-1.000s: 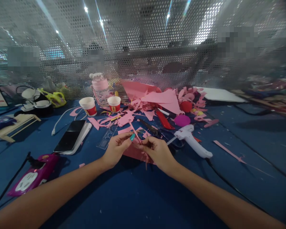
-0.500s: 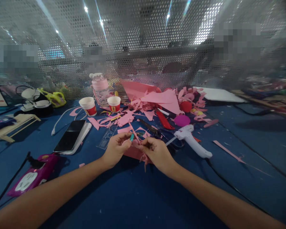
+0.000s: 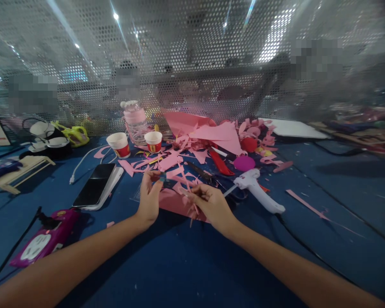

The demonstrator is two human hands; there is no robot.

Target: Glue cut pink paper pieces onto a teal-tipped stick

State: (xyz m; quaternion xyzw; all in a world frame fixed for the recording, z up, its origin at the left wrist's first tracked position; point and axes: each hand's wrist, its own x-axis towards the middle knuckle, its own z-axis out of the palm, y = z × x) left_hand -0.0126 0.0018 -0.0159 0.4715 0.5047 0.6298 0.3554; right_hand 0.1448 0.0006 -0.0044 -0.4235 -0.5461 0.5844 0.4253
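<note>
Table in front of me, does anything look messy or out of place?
Yes. Pink paper scraps litter the blue table around the scissors and glue gun, beyond both hands.

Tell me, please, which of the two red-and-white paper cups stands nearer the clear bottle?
The right-hand cup, the smaller-looking one, stands just in front of the bottle and almost touches its base. The other cup sits farther left, beside the white cable.
</note>
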